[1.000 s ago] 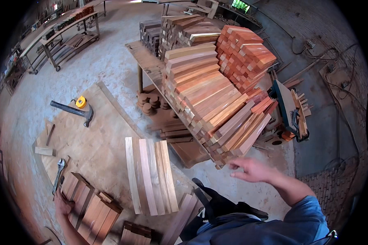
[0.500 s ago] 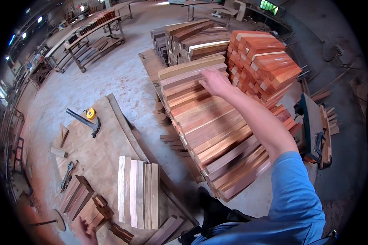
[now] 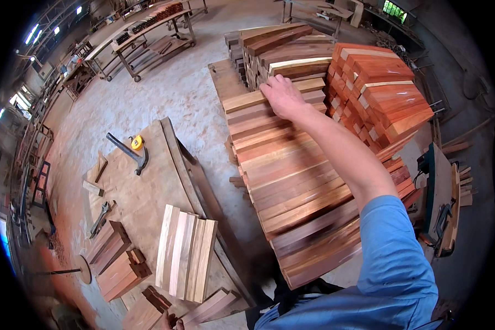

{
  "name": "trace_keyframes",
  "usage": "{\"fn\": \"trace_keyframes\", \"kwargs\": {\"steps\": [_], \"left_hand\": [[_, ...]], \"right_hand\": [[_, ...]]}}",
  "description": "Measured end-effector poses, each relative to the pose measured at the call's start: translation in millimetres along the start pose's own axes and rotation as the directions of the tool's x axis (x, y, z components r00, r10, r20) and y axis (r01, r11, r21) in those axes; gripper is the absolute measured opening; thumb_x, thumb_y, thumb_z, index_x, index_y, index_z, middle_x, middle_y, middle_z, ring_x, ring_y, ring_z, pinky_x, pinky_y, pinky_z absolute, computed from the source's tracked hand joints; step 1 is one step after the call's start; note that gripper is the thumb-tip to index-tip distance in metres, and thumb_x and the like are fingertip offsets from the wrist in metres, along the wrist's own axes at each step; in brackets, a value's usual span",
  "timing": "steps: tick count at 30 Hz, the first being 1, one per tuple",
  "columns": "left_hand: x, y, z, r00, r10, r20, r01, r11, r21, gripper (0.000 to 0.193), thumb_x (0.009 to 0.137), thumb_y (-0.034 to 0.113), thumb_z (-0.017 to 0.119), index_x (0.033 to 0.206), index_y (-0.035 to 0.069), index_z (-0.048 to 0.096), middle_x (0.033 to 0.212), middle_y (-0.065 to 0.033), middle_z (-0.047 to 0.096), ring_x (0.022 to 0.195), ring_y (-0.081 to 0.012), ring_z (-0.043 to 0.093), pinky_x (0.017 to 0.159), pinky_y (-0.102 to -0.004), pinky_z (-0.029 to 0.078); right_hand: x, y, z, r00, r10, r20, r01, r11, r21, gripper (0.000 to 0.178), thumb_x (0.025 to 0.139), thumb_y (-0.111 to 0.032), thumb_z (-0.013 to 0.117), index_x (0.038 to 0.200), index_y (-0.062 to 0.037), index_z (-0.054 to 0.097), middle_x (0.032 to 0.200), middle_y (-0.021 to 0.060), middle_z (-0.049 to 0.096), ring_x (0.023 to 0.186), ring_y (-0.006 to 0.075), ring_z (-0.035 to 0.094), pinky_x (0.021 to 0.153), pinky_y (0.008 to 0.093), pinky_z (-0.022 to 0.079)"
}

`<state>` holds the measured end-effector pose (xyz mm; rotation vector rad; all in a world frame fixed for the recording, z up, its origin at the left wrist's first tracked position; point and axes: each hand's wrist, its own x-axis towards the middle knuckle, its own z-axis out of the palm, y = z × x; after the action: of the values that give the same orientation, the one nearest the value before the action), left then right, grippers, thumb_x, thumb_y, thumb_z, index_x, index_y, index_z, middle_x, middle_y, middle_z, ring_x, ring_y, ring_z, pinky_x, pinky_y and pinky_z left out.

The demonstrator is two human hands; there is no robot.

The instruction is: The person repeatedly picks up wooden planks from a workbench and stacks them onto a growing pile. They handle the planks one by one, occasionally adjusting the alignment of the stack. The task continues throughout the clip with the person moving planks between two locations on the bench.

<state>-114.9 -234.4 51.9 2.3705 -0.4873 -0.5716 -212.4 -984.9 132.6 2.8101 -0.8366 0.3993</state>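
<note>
My right hand (image 3: 283, 98) reaches over a large stack of wooden strips (image 3: 291, 181), laid side by side in brown and reddish tones. Its fingers curl over the pale wooden strip (image 3: 312, 85) at the stack's far edge. Only some fingers of my left hand (image 3: 172, 323) show at the lower edge, beside short wooden blocks (image 3: 143, 314) and a few purplish strips (image 3: 212, 308); the rest is cut off. On the workbench (image 3: 143, 192) to the left lies a row of pale wooden strips (image 3: 184, 253).
A hammer (image 3: 127, 154), a yellow tape measure (image 3: 137, 142) and an adjustable wrench (image 3: 100, 217) lie on the bench. Red-orange blocks (image 3: 388, 99) and darker planks (image 3: 291, 49) are piled beyond the stack. A wheeled table (image 3: 143, 41) stands far left.
My right hand has shifted from the strips just inside onto the stack's far-edge strip. My left hand has moved right along the bench's near side. The whole view has shifted.
</note>
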Motion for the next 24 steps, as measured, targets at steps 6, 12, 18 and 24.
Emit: {"fn": "trace_keyframes", "kwargs": {"steps": [6, 12, 18, 24], "left_hand": [[7.5, 29.5, 6.3, 0.997, 0.067, 0.028, -0.07, 0.992, 0.109, 0.05, 0.097, 0.014, 0.064, 0.143, 0.002, 0.048, 0.119, -0.0199, 0.067, 0.109, -0.0283, 0.067, 0.092, -0.0377, 0.054], [28.2, 58.2, 28.3, 0.983, 0.161, 0.094, -0.172, 0.978, 0.117, 0.061, 0.084, -0.002, 0.067, 0.142, -0.002, 0.047, 0.113, -0.0223, 0.067, 0.099, -0.0298, 0.067, 0.09, -0.039, 0.053], [28.0, 70.3, 45.4, 0.977, 0.175, 0.12, -0.188, 0.977, 0.102, 0.053, 0.087, 0.002, 0.066, 0.137, -0.004, 0.05, 0.106, -0.0216, 0.07, 0.097, -0.0299, 0.069, 0.088, -0.0392, 0.054], [11.9, 73.9, 45.9, 0.977, 0.148, 0.156, -0.179, 0.962, 0.208, 0.049, 0.094, 0.016, 0.066, 0.139, 0.002, 0.051, 0.107, -0.0196, 0.069, 0.097, -0.0311, 0.069, 0.083, -0.0405, 0.056]], "right_hand": [[-22.4, 2.6, -12.2, 0.981, -0.183, -0.065, 0.191, 0.972, 0.137, 0.02, 0.086, -0.006, 0.056, 0.105, -0.0063, 0.059, 0.107, 0.0155, 0.061, 0.099, 0.0378, 0.06, 0.087, 0.0485, 0.05], [-91.9, -35.2, -22.5, 0.889, -0.262, 0.377, 0.162, 0.947, 0.275, 0.019, 0.087, -0.014, 0.059, 0.104, -0.0056, 0.059, 0.101, 0.0185, 0.061, 0.094, 0.0392, 0.063, 0.08, 0.0495, 0.053], [-141.1, -30.8, 8.2, 0.904, -0.284, 0.319, 0.144, 0.906, 0.398, 0.027, 0.086, -0.019, 0.066, 0.106, -0.0017, 0.06, 0.107, 0.02, 0.061, 0.108, 0.0378, 0.059, 0.09, 0.0468, 0.05], [-81.7, -19.3, -13.5, 0.999, -0.031, 0.025, 0.021, 0.946, 0.323, 0.035, 0.088, -0.018, 0.065, 0.116, -0.0001, 0.056, 0.118, 0.0202, 0.06, 0.116, 0.0374, 0.055, 0.097, 0.0464, 0.047]]}}
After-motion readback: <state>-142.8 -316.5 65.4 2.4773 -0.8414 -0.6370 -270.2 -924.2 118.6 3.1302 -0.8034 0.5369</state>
